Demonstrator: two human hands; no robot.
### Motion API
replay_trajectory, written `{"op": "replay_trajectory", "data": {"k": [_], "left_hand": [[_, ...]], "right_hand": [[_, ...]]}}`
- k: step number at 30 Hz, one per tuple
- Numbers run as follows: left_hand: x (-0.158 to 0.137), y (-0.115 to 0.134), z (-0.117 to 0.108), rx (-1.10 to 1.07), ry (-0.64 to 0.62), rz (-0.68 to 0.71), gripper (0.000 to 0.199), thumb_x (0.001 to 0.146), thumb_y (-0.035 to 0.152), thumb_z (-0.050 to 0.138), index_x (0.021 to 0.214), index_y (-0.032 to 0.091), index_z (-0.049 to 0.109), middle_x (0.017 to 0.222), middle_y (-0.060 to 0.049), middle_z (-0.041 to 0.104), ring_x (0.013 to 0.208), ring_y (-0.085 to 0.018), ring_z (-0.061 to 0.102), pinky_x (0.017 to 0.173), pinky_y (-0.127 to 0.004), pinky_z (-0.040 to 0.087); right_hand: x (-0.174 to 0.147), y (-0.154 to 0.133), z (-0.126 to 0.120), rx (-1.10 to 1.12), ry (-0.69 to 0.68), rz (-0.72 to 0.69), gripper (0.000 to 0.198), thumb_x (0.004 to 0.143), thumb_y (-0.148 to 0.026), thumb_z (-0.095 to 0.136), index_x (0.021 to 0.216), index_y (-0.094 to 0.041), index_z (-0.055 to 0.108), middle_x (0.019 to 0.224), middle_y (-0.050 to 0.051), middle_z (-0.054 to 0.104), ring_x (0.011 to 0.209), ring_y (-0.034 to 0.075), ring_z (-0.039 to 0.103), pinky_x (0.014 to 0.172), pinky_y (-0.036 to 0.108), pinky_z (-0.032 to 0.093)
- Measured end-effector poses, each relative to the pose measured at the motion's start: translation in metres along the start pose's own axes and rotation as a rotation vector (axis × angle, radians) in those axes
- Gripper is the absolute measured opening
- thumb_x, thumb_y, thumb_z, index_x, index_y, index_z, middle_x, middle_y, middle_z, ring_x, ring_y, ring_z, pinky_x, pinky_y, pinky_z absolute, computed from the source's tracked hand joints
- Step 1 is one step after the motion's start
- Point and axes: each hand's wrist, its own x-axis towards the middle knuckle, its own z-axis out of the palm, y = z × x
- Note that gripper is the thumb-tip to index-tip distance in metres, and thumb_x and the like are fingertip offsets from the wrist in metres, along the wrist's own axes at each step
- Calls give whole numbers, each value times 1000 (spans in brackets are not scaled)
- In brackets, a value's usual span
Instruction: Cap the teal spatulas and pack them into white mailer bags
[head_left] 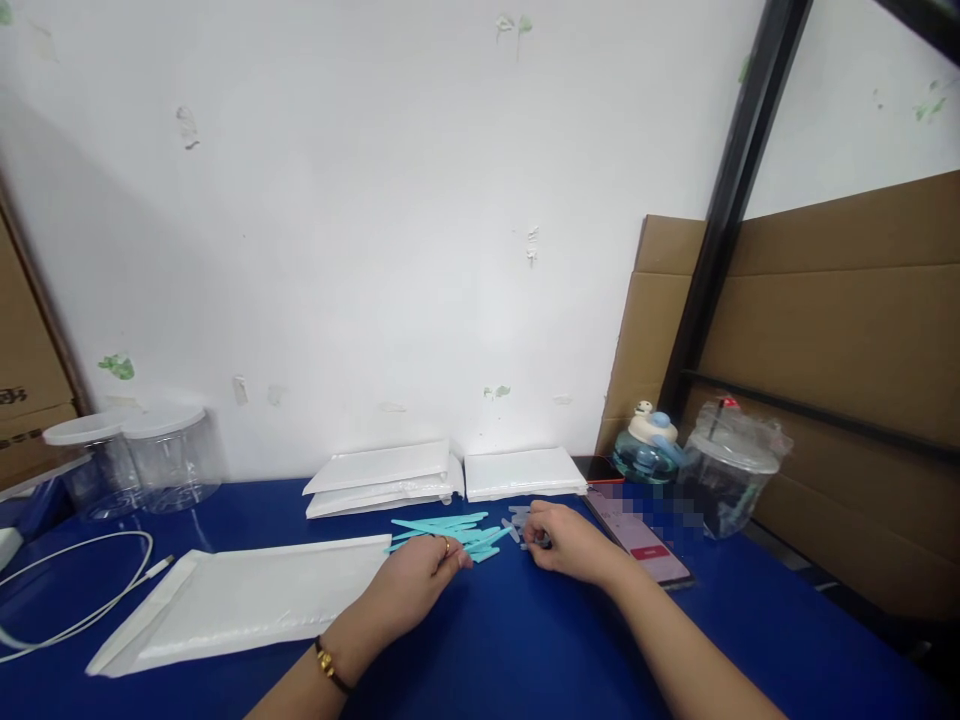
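A loose pile of flat, pointed teal plastic sticks [450, 525] lies on the blue tabletop [480, 650]. My left hand [416, 585] is at the near side of this pile, thumb and fingers pressed together; what they hold, if anything, is hidden. Just right of the pile are several small translucent pieces [516, 522]. Over them, my right hand [566, 540] has its fingers curled in a pinch, and I cannot make out what is between them. A padded white envelope [262, 595] lies flat to the left of my left hand.
White envelopes lie in a left stack [382, 470] and a right stack [525, 472] by the wall. A phone [637, 540] is right of my right hand. Behind it stand a teal bottle [645, 450] and a clear tub [724, 480]. Lidded jars [169, 465] and a white cable [112, 605] are left.
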Motion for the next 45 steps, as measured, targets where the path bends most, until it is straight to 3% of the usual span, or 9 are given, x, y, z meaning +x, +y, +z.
{"op": "replay_trajectory", "data": {"k": [4, 8, 11, 21, 27, 33, 38, 45], "left_hand": [[0, 0, -1, 3, 32, -10, 33, 92, 42, 28, 84, 22, 52, 75, 1, 58, 70, -15, 51, 61, -23, 35], [0, 1, -2, 25, 11, -10, 28, 91, 39, 31, 84, 22, 51, 76, 1, 57, 72, -15, 52, 60, -23, 34], [0, 0, -2, 36, 13, -10, 26, 90, 37, 32, 83, 22, 52, 79, 1, 58, 74, -15, 53, 60, -23, 33], [0, 0, -2, 0, 11, -12, 26, 90, 39, 34, 83, 23, 53, 75, 2, 57, 69, -14, 51, 58, -22, 32], [1, -1, -1, -6, 52, -12, 41, 93, 45, 23, 75, 21, 52, 70, 2, 54, 65, -14, 48, 59, -23, 32], [4, -9, 0, -38, 104, -66, 26, 88, 41, 36, 87, 22, 53, 75, 2, 56, 70, -14, 50, 59, -22, 32], [5, -10, 2, -54, 109, -49, 22, 88, 39, 37, 85, 22, 52, 71, 4, 52, 65, -12, 46, 57, -21, 30], [7, -10, 5, -227, 81, 15, 21, 87, 37, 39, 84, 20, 51, 68, 5, 45, 62, -11, 40, 57, -21, 30]], "right_hand": [[-2, -4, -6, 165, 46, -8, 10, 73, -12, 52, 72, -18, 60, 78, 1, 58, 67, 13, 53, 59, 22, 37], [-4, -13, -14, 496, 37, 62, 16, 87, -30, 47, 85, -17, 58, 72, 0, 58, 60, 11, 51, 55, 21, 39], [-5, -18, -16, 609, 1, 73, 26, 87, -40, 49, 89, -17, 59, 72, 0, 57, 58, 11, 51, 55, 21, 39], [-3, -19, -10, 688, 3, 61, 28, 83, -43, 56, 91, -17, 61, 74, 0, 58, 61, 11, 54, 58, 23, 42], [-3, -19, -11, 748, 36, 45, 30, 78, -43, 63, 92, -16, 63, 70, 1, 60, 62, 13, 58, 60, 24, 45], [-1, -16, -15, 750, 150, 135, 36, 74, -45, 66, 90, -12, 68, 62, 3, 64, 58, 14, 59, 58, 26, 46], [0, -12, -5, 857, 80, 130, 37, 72, -45, 68, 93, -14, 68, 71, 4, 67, 58, 14, 61, 58, 26, 47], [1, -18, 1, 928, 43, 134, 37, 71, -44, 70, 92, -14, 69, 63, 3, 68, 60, 15, 63, 60, 26, 48]]}}
